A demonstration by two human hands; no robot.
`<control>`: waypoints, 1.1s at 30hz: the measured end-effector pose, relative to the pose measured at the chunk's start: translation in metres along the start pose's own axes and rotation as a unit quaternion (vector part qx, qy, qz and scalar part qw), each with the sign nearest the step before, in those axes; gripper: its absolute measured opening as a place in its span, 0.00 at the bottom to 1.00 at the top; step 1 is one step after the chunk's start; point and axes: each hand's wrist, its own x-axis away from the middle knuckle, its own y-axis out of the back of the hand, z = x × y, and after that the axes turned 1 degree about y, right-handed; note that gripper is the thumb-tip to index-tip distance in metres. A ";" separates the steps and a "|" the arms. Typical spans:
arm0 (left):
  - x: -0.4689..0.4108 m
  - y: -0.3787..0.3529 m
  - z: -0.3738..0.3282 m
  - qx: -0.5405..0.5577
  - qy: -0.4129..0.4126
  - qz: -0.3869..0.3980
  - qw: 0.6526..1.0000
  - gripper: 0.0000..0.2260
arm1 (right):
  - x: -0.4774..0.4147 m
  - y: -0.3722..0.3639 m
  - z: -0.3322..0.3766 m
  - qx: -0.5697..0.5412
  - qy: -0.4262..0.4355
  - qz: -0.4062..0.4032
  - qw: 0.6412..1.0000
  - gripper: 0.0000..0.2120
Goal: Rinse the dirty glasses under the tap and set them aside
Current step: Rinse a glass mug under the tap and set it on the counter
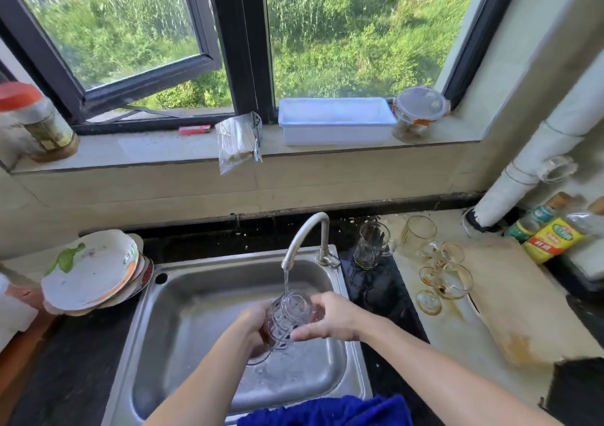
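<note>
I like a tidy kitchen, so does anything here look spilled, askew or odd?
Yes. The pale board right of the sink carries brownish stains, and several stemmed glasses lie tipped on it. A bag of sticks hangs over the windowsill's edge. Plates lean stacked at the left.

Clear glass (289, 319) w/ embossed ring pattern. Steel-grey sink (183, 321) & tap (307, 233). Black speckled desk (379, 282). White plates (91, 269), green/orange print. Blue cloth (327, 409). Brown-stained glasses (441, 275). Yellow-label bottle (552, 239). White tray (336, 121). Red lighter (195, 129).
</note>
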 end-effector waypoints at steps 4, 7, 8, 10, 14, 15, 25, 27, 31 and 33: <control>0.001 0.017 0.000 -0.051 -0.057 -0.002 0.997 0.10 | 0.024 -0.027 0.009 -0.004 -0.010 -0.084 0.996 0.30; 0.004 0.030 -0.001 -0.245 -0.177 -0.062 0.951 0.10 | 0.039 -0.057 0.017 -0.053 -0.017 -0.207 0.977 0.26; 0.010 0.032 -0.003 -0.325 -0.234 -0.085 0.912 0.10 | 0.045 -0.064 0.019 -0.060 -0.024 -0.253 0.965 0.26; 0.025 0.034 -0.003 -0.452 -0.294 -0.093 0.837 0.09 | 0.062 -0.072 0.020 -0.067 -0.046 -0.333 0.939 0.27; 0.038 0.023 0.008 -0.601 -0.357 -0.090 0.709 0.12 | 0.120 -0.073 0.012 -0.084 -0.100 -0.451 0.883 0.27; 0.042 0.014 0.012 -0.615 -0.380 -0.079 0.686 0.12 | 0.137 -0.073 0.007 -0.084 -0.112 -0.477 0.868 0.26; 0.119 -0.122 0.134 -0.676 -0.502 0.065 0.536 0.11 | 0.344 -0.097 -0.070 -0.118 -0.220 -0.665 0.704 0.29; 0.140 -0.152 0.175 -0.680 -0.517 0.100 0.510 0.12 | 0.397 -0.117 -0.091 -0.137 -0.232 -0.691 0.671 0.29; 0.186 -0.205 0.271 -0.684 -0.535 0.174 0.465 0.11 | 0.507 -0.169 -0.133 -0.165 -0.264 -0.735 0.602 0.31; 0.209 -0.227 0.326 -0.683 -0.551 0.203 0.434 0.10 | 0.562 -0.199 -0.155 -0.175 -0.283 -0.750 0.571 0.34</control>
